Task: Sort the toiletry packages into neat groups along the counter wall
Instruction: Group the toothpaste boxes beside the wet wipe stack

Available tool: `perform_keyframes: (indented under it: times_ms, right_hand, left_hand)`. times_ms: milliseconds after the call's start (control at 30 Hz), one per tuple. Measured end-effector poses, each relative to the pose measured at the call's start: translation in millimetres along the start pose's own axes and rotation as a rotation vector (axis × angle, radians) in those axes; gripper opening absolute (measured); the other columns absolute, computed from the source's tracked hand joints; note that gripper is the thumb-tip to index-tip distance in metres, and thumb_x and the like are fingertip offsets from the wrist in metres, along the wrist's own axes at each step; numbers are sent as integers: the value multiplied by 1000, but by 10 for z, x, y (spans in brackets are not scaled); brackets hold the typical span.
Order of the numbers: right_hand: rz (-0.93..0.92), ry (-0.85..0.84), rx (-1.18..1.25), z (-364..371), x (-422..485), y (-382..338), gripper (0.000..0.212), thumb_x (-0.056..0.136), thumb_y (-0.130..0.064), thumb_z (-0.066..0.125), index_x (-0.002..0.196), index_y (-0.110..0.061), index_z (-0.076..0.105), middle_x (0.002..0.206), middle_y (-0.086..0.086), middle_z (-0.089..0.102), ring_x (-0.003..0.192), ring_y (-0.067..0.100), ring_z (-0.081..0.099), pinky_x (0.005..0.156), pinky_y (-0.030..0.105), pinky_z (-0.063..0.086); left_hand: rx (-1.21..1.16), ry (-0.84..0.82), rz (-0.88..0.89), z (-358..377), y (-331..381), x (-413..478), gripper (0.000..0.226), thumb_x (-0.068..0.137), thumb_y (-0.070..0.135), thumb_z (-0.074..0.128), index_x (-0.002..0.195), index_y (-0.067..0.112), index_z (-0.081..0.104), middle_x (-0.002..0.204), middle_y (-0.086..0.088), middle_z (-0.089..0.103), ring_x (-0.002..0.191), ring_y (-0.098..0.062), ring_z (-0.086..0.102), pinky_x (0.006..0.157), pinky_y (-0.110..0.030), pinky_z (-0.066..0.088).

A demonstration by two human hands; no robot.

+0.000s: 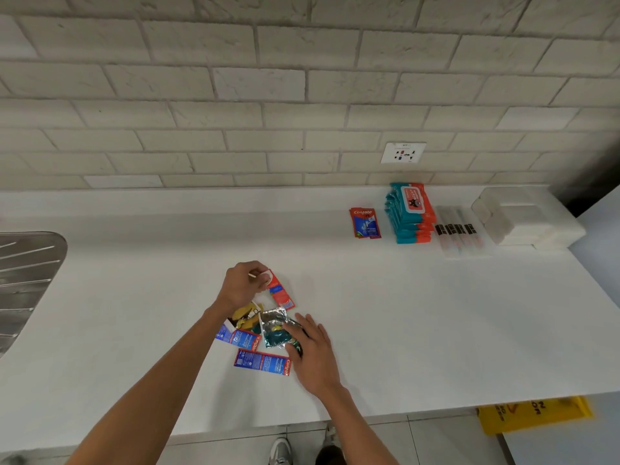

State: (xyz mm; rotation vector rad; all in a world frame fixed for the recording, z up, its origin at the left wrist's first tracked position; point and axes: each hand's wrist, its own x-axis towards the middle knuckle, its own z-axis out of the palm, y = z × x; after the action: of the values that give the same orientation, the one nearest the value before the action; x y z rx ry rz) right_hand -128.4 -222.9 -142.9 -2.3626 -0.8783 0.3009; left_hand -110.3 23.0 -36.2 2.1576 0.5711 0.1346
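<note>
Two arms outstretched, left fingers [261, 279] pinching red sachet [280, 294], right fingers [307, 327] flat on foil packet [273, 323]

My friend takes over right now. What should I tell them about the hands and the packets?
Left hand pinches a red Colgate sachet at the pile's far edge.
Right hand rests open on the mixed pile.
Done, by the wall: Colgate sachets, wipes stack, clear slim packs, white packs.
Left: sort the pile into those groups, held sachet first.
</note>
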Motion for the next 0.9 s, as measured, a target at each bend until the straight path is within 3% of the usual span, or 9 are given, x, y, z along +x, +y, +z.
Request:
perform_keyframes:
  times_ms: [133,200,267,367,500,633,767,900]
  right_hand:
    - [195,46,300,-223,164,-45,30,104,-27,66,134,-30,72,159,-8,52,155,11,34,128,28,25]
    - [290,185,426,-367,248,-67,20,104,-27,67,121,-27,78,140,-9,68,136,8,57,120,35,43]
    - [370,258,551,-554,321,-106,20,108,-26,60,115,-30,78,122,-17,74,114,-1,67,108,36,52]
    - [450,212,824,-843,438,-223,27,112,-31,49,115,-33,76,111,-14,79,103,5,72,102,36,56]
    - [455,45,1100,-1137,593,-326,32,115,-38,43,130,-31,70,128,-3,75,112,14,74,102,35,57]
    - [436,-60,1354,-1355,712,-295,31,114,-25,48,138,-18,67,131,7,74,115,26,74,105,39,56]
    - [390,-61,1402,-1552,780,-81,25,106,-11,62,129,-6,73,115,17,76,98,26,73,93,32,59]
    - [362,-7,1299,-1700,839,156,22,100,-8,72,121,-5,76,110,16,78,95,21,73,89,30,59]
  left_hand:
    - [-210,-49,50,-140,251,-64,7,95,18,75,98,12,75,88,-1,79,81,-17,77,81,-36,64]
    - [-230,-62,86,-192,364,-91,10,93,24,78,96,15,76,91,1,79,85,-17,77,83,-37,63]
    - [-264,-78,104,-215,480,-122,14,90,29,80,94,16,75,92,1,79,88,-16,76,85,-38,61]
    - [-353,-108,127,-201,672,-158,25,87,35,82,91,12,74,89,-3,78,87,-22,75,87,-38,59]
    - [-499,-175,146,-108,916,-128,26,87,29,84,90,6,73,89,-15,75,84,-29,71,86,-36,58]
    - [-632,-280,128,21,1053,26,23,89,16,81,91,-4,68,91,-22,70,83,-30,62,80,-37,52]
    - [-724,-340,100,144,1224,255,10,94,-2,65,89,-10,60,83,-18,59,79,-26,54,76,-35,45]
    - [-747,-318,65,280,1368,465,6,91,0,61,89,0,66,86,-16,61,82,-21,57,77,-31,47]
